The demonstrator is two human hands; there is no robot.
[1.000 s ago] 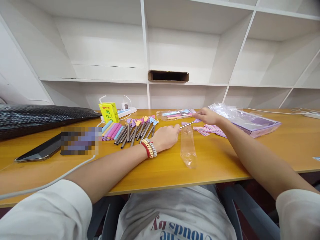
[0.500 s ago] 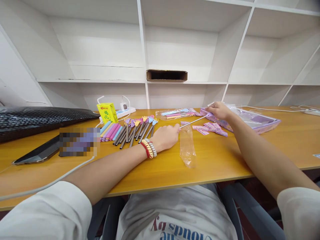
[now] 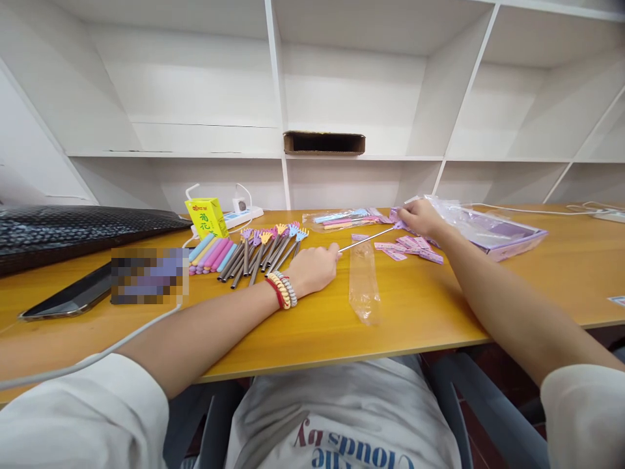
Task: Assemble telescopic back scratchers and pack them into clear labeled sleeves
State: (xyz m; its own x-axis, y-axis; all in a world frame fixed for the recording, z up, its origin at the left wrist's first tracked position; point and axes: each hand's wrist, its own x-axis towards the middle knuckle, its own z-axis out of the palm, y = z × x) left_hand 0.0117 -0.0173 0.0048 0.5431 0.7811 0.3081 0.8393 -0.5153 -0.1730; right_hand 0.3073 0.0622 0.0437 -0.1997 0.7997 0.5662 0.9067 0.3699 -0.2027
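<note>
Metal rod (image 3: 367, 240) held between left hand (image 3: 315, 271) and right hand (image 3: 420, 218), above table (image 3: 312, 335)

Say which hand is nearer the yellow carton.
Left. The left hand sits right of the yellow carton, beside the metal tubes; the right hand is much farther right.

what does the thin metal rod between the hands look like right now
The rod is straight, shiny and silvery, apparently metal, with a small purple part at its far end. It slants across the view over the top of the clear plastic sleeve. The left hand hides its near end; the right hand holds the purple end.
</note>
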